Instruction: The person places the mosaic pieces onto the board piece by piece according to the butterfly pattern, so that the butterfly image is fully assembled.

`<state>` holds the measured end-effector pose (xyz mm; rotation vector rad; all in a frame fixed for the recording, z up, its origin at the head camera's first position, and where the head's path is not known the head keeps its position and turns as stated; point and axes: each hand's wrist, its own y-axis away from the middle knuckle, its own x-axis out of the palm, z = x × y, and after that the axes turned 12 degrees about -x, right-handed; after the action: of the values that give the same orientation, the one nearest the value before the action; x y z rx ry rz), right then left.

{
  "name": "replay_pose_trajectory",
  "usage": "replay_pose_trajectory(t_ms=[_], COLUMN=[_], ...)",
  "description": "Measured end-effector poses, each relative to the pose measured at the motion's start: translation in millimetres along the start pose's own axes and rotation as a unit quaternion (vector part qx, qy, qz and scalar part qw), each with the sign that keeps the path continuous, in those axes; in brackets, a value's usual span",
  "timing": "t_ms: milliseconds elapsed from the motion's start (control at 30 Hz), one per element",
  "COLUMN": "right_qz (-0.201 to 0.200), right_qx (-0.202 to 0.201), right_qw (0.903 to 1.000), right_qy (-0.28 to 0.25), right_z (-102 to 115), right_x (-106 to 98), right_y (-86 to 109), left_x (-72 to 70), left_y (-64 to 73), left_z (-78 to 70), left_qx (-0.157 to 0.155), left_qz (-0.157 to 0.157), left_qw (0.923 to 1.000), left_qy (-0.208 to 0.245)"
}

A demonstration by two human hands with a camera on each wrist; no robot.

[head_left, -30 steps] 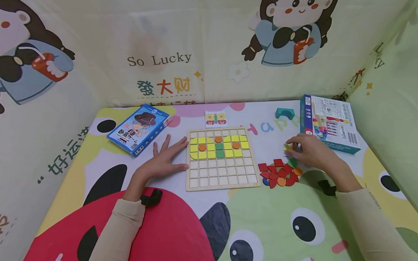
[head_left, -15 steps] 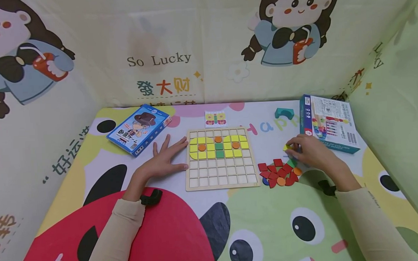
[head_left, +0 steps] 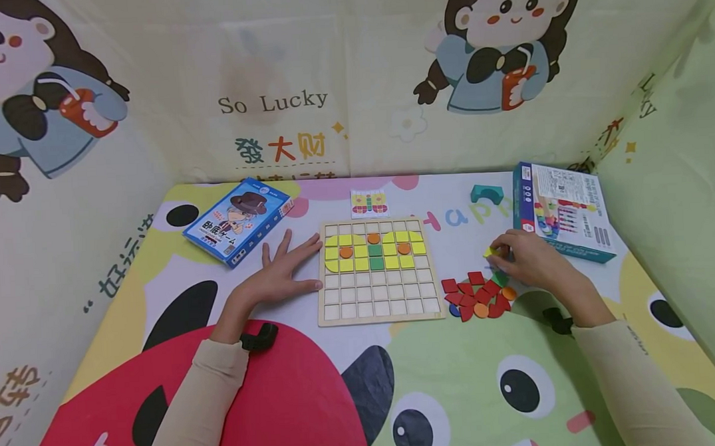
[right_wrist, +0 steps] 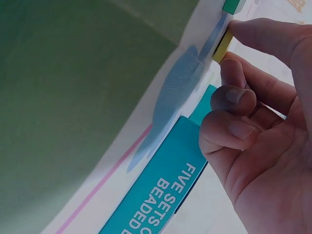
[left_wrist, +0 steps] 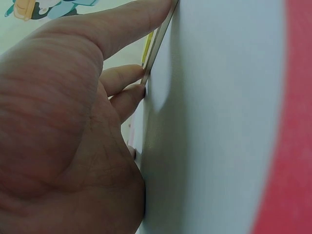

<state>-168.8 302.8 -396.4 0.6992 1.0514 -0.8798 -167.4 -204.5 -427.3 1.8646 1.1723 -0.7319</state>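
Note:
My left hand [head_left: 278, 274] rests beside the wooden grid board [head_left: 372, 294] with its fingers spread, thumb and fingertips touching the board's left edge. Yellow tiles [head_left: 346, 240], several orange discs [head_left: 404, 249] and green squares [head_left: 376, 263] fill part of the board's upper rows. To the board's right, my right hand [head_left: 529, 261] pinches a small yellow tile [right_wrist: 223, 46] between thumb and index finger, its other fingers curled. The tile's full outline is hidden. Just below that hand lies a pile of red tiles [head_left: 476, 278], with orange discs, a blue disc [head_left: 454, 310] and a green tile [head_left: 500, 278] among them.
A butterfly pattern card [head_left: 368, 204] lies behind the board. At the back left is a blue game box [head_left: 237, 221]; at the right, a teal-edged box [head_left: 567, 210] lies close to my right hand. A teal arch-shaped block [head_left: 487, 193] sits near it.
My right hand has barely shifted, and the yellow tile in its pinch shows a little more clearly than a second ago. The left hand stays put at the board.

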Motion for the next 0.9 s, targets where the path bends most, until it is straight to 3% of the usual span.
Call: replay_pose_trajectory(t_ms=[333, 900], right_qz=[-0.013, 0.003], right_qx=[-0.011, -0.096], right_qw=[0.9998, 0.9952], right_qy=[0.003, 0.022], right_z=[17, 89], right_x=[2, 16], right_y=[-9.0, -45.7], left_x=[0.2, -0.7], left_y=[-0.1, 2.6], left_z=[0.7, -3.6], left_qx=[0.001, 0.005], left_qz=[0.000, 0.001], left_qw=[1.0000, 0.9999], left_qy=[0.001, 0.010])
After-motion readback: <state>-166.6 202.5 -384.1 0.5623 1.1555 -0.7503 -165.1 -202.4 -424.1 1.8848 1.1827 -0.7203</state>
